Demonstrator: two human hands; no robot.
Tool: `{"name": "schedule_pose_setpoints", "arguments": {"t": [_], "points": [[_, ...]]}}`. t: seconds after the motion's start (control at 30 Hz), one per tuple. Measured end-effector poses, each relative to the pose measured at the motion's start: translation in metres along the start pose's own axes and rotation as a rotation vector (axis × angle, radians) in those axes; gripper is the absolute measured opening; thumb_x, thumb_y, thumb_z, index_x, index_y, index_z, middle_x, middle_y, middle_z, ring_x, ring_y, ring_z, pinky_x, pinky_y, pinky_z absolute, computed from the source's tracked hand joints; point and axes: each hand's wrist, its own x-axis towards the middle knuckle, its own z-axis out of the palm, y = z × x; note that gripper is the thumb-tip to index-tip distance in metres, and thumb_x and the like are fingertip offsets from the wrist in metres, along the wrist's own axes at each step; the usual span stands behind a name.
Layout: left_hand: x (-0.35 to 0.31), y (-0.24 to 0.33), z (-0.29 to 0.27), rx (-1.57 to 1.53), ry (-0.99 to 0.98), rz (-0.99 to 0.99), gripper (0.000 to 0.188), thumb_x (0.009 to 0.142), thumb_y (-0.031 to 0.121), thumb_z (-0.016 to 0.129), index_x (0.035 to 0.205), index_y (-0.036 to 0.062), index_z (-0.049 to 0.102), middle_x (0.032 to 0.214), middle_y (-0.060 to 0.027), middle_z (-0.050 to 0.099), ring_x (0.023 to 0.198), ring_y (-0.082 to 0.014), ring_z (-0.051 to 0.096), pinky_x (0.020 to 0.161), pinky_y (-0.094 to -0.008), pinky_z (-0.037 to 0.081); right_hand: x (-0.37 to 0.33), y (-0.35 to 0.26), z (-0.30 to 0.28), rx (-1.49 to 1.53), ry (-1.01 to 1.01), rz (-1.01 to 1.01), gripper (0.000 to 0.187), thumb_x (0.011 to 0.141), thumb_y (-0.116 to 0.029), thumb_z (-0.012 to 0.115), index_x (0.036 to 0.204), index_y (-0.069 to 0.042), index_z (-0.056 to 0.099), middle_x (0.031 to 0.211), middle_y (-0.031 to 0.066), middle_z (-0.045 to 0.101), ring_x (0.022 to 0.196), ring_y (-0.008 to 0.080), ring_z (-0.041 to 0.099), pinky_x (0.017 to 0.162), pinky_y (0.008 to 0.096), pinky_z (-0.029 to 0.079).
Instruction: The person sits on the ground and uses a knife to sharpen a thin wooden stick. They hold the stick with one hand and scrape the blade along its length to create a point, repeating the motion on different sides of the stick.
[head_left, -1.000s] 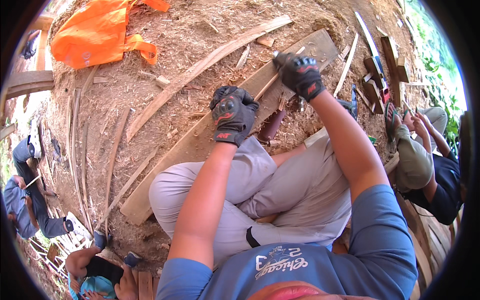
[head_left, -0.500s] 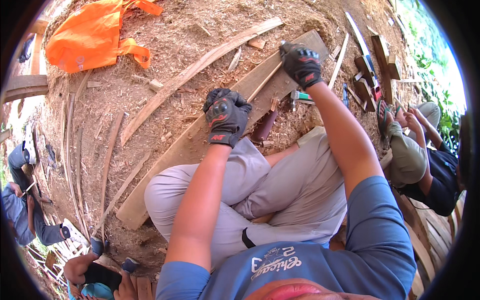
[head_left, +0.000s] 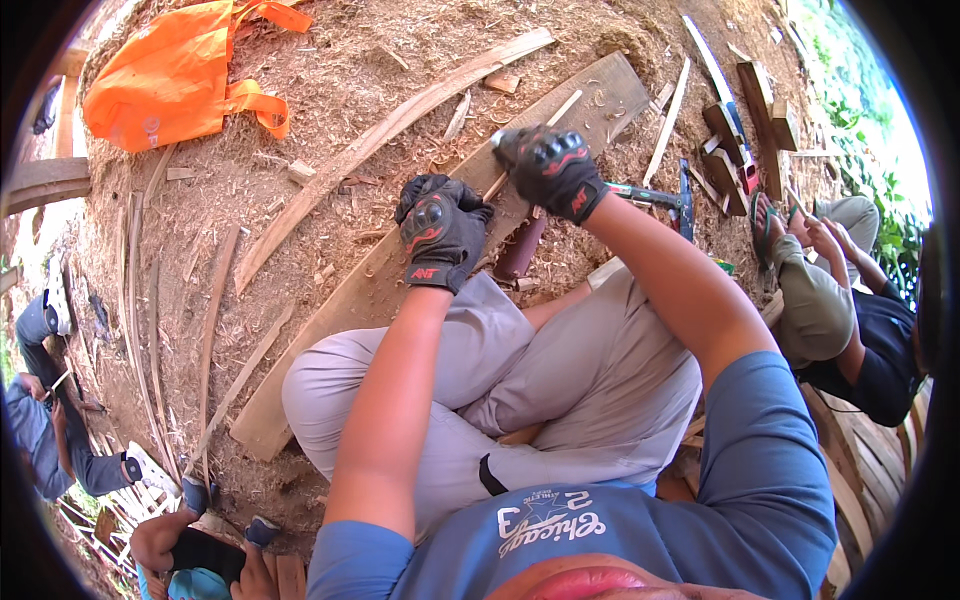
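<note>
A thin wooden stick [head_left: 565, 107] lies slantwise along a broad wooden plank [head_left: 330, 352] in front of my crossed legs. My left hand [head_left: 438, 228], in a black glove with red marks, is closed around the stick's near end and rests over the plank. My right hand [head_left: 550, 170], gloved alike, is closed over the stick's middle, close to the left hand. A small pale tip shows at its thumb side; what it grips there is mostly hidden. Beyond the right hand the stick's far end juts out over the plank.
A brown tube-like piece [head_left: 521, 250] and a hammer [head_left: 655, 197] lie right of the plank. A saw [head_left: 722, 85] rests near wood blocks [head_left: 765, 120]. A curved wood strip [head_left: 400, 118] and an orange bag [head_left: 165, 78] lie beyond. People sit at both sides on shavings-covered ground.
My right hand has slid along the stick toward me and the left hand, baring the stick's far end and the hammer. The left hand stays closed in nearly the same place.
</note>
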Motion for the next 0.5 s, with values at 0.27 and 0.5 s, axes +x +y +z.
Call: {"name": "schedule_pose_setpoints", "arguments": {"t": [0.27, 0.5], "points": [[-0.001, 0.002, -0.003, -0.045, -0.049, -0.042, 0.019, 0.07, 0.026, 0.091, 0.075, 0.0142, 0.077, 0.087, -0.0077, 0.073, 0.098, -0.031, 0.066, 0.095, -0.0439, 0.049, 0.023, 0.041, -0.038, 0.031, -0.22, 0.353, 0.02, 0.102, -0.017, 0.048, 0.108, -0.012, 0.067, 0.086, 0.0133, 0.072, 0.074, 0.0319, 0.072, 0.066, 0.0465, 0.059], [0.002, 0.011, -0.001, -0.106, -0.085, -0.064, 0.019, 0.071, 0.026, 0.092, 0.076, 0.0136, 0.078, 0.087, -0.0078, 0.073, 0.098, -0.0307, 0.066, 0.095, -0.0436, 0.049, 0.017, 0.087, -0.014, 0.061, -0.096, 0.408, 0.025, 0.102, -0.021, 0.05, 0.109, -0.013, 0.073, 0.094, 0.0172, 0.076, 0.083, 0.0361, 0.074, 0.079, 0.0505, 0.059]]}}
